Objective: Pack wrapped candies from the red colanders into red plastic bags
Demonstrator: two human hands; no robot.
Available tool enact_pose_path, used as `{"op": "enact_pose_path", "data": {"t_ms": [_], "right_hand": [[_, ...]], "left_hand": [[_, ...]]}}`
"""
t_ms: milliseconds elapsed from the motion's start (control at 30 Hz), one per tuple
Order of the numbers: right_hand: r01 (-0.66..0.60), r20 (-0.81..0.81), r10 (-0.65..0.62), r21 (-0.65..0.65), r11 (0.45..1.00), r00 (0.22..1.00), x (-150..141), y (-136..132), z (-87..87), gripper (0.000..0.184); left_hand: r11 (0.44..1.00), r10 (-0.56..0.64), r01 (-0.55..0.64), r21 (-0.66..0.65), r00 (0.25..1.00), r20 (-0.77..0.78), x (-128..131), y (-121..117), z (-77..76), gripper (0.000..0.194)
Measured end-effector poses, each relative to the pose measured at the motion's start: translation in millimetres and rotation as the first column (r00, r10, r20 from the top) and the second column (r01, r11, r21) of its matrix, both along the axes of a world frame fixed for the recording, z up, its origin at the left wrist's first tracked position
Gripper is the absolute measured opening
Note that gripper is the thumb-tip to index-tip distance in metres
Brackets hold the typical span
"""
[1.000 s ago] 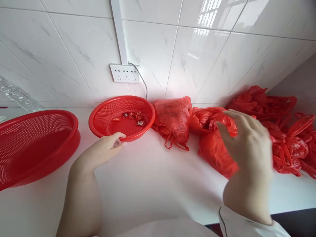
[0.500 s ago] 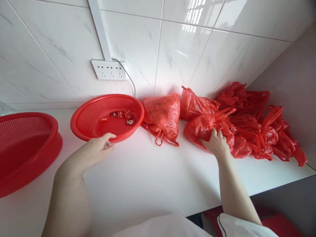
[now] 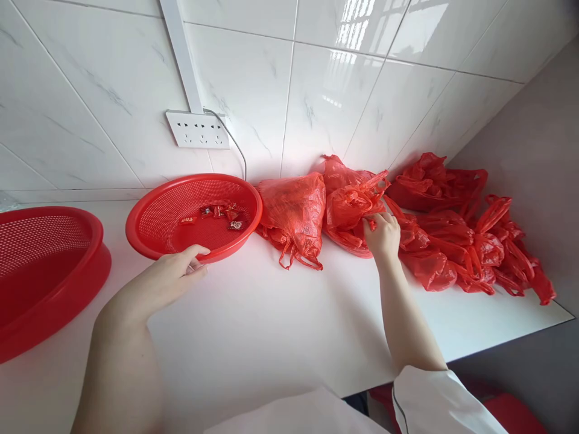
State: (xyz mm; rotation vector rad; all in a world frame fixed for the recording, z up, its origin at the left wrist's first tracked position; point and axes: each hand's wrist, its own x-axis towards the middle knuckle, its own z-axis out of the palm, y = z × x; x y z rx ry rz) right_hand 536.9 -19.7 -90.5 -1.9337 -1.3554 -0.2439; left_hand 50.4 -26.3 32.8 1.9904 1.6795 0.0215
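My left hand (image 3: 176, 271) is closed at the front rim of a round red plastic basket (image 3: 149, 241), one fingertip over the edge and another digit below it. Several small wrapped candies (image 3: 218, 211) lie on the basket's floor. To the right, my right hand (image 3: 383, 235) is closed on a red plastic bag (image 3: 348, 208), with a bit of its film poking out between the fingers. That bag rests against another red bag behind it. A full red plastic bag (image 3: 296, 208), its handles toward me, sits between the basket and the bag I hold.
A second red basket (image 3: 97, 265) stands at the far left. Several red plastic bags (image 3: 452, 241) are heaped at the right end of the white counter (image 3: 253, 337). A power strip (image 3: 199, 129) with a cable is on the tiled wall behind.
My right hand has moved left and slightly back, shifting the red bag toward the full bag beside the basket. My left hand stays at the basket rim.
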Motion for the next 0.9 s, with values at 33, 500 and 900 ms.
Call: {"op": "enact_pose_path", "data": {"t_ms": [33,500,900], "right_hand": [[-0.016,0.042,0.016,-0.010,1.000,0.999,-3,1,1.7,0.030],[-0.101,-0.505,0.198,0.213,0.972,0.840,13,24,-3.6,0.058],[-0.349,-0.167,0.457,0.439,0.828,0.874,-51,-39,81.5,0.073]], "left_hand": [[1.000,0.000,0.000,0.001,1.000,-0.006,0,0,-0.4,0.041],[1.000,0.001,-0.001,0.001,0.999,-0.034,-8,-2,0.7,0.044],[0.981,-0.070,0.023,0.194,0.969,0.238,7,-15,6.6,0.041]]}}
